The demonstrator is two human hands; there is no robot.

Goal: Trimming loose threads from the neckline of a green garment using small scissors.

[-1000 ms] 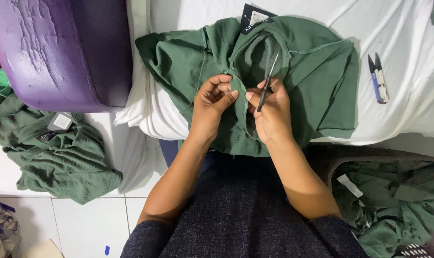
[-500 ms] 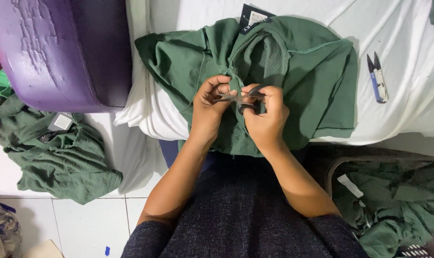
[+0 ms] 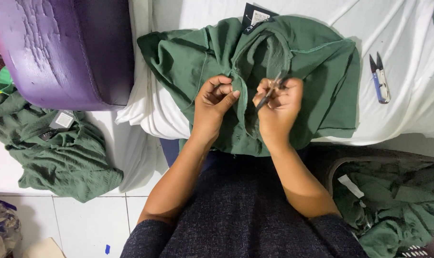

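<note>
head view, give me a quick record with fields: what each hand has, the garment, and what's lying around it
left hand: left hand pinches a fold of the green shirt near its neckline
right hand: right hand grips a slim metal tool, tip at the seam
surface: white sheet under the shirt
nearby tool: blue thread snips lying on the sheet, untouched
left side: purple stool; green garment pile on the floor
right side: basket of green garments

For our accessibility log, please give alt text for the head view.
A left hand pinches the seam of a green shirt on a white sheet, while the right hand holds thread snips; spare snips lie right.
</note>
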